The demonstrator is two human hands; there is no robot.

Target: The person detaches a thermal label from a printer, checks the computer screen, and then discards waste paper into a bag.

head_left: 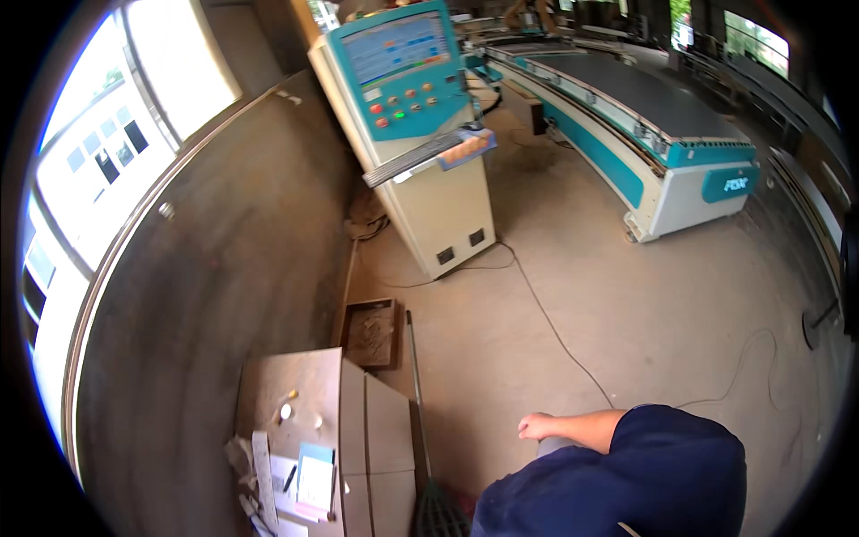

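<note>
My right hand (535, 426) is held across the front of my body, below a dark blue sleeve. Its fingers look curled in, and nothing shows in them. Grey trousers (550, 445) appear just under the wrist, and bare floor lies beyond the hand. My left hand is out of the picture. Ahead stands a cream and teal control cabinet (447, 210) with a lit screen (396, 49), several push buttons and a keyboard (416, 157) on its ledge. A blue and orange item (467, 150) lies at the keyboard's right end.
A long flat-bed machine (707, 201) stands at the far right. Cables (564, 345) cross the floor. To the left are a low cabinet (386, 421) with papers and a pen on top, a wooden tray (394, 336) with debris, and a fan rake (416, 376).
</note>
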